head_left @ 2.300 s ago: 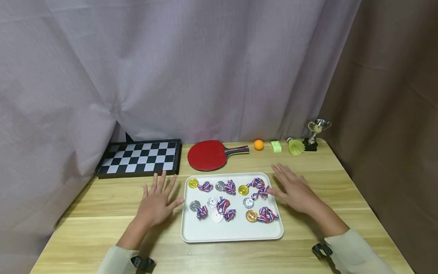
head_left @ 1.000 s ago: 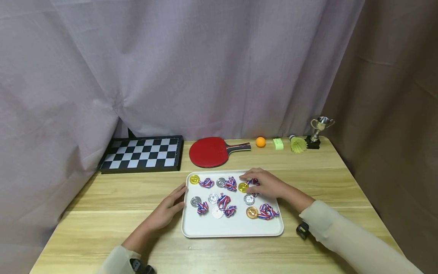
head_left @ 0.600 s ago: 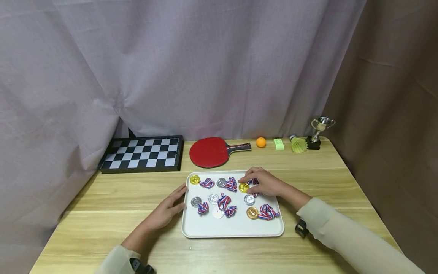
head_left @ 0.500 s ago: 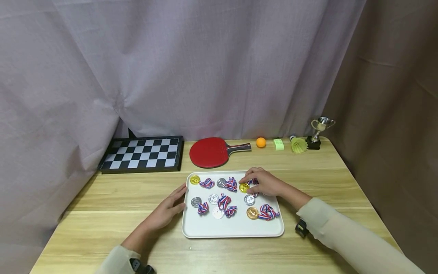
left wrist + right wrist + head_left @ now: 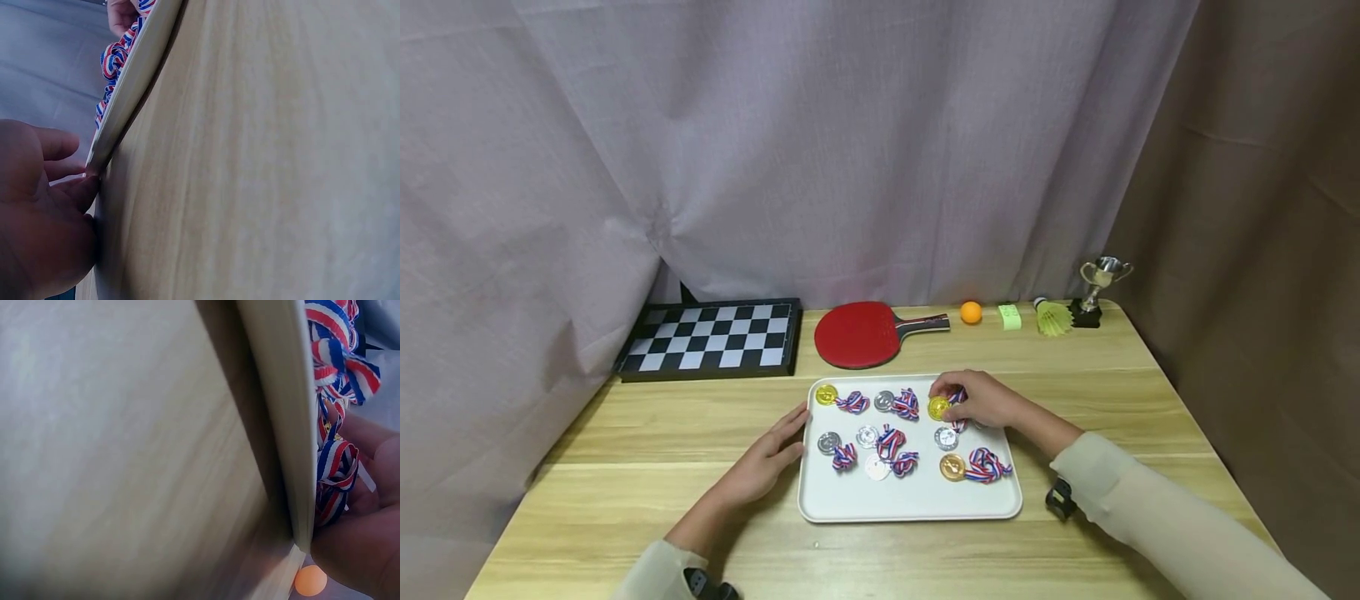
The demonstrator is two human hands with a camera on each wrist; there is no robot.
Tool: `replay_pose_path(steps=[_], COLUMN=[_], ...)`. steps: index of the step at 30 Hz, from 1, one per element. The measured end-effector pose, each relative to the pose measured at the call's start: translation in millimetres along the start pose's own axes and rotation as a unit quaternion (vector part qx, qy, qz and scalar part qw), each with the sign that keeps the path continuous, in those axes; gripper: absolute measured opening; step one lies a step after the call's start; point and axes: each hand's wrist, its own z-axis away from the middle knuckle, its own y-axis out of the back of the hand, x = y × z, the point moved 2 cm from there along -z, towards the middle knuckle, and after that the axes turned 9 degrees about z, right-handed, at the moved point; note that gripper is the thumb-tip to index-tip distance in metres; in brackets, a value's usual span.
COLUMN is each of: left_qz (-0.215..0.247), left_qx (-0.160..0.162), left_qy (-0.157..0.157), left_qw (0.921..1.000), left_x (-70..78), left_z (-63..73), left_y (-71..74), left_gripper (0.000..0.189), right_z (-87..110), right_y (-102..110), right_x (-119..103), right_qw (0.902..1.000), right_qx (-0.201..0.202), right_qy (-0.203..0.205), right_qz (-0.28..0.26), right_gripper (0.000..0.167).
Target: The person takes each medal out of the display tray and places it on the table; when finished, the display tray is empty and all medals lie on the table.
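The right hand (image 5: 981,398) has a narrow grip, pinching a gold medal (image 5: 937,408) between thumb and fingers near the far right corner of the white tray (image 5: 910,505); a silver medal (image 5: 946,438) lies just nearer. The left hand (image 5: 762,462), fingers extended and grip loose, touches the tray's left edge. Along the far edge of the table (image 5: 880,562) are a checkered board (image 5: 715,337), red paddle (image 5: 855,335), orange ball (image 5: 971,312) and trophy (image 5: 1097,283).

R hand (image 5: 983,400) came in & pinches gold medal (image 5: 937,408), slid it a bit; L hand (image 5: 758,464) less spread vs b4.
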Motion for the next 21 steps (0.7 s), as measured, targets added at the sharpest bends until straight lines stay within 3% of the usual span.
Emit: replay_pose_path(steps=[13,21], left_qz=[-0.006,0.003], left_qx=[-0.003,-0.004], left_qy=[0.003,0.004], left_qw=[1.0000,1.0000], left_x=[4.5,0.8], left_z=[1.1,-0.5], left_y=[1.3,-0.2], left_gripper=[0.056,0.056], right_z=[-4.9,-1.0], right_y=[8.9,24.2], right_x=[-0.4,6.6], right_qw=[0.9985,0.9938], right_qx=[0.025,0.020], right_qy=[0.035,0.009], right_qz=[-0.035,-0.109], right_gripper=[0.015,0.016])
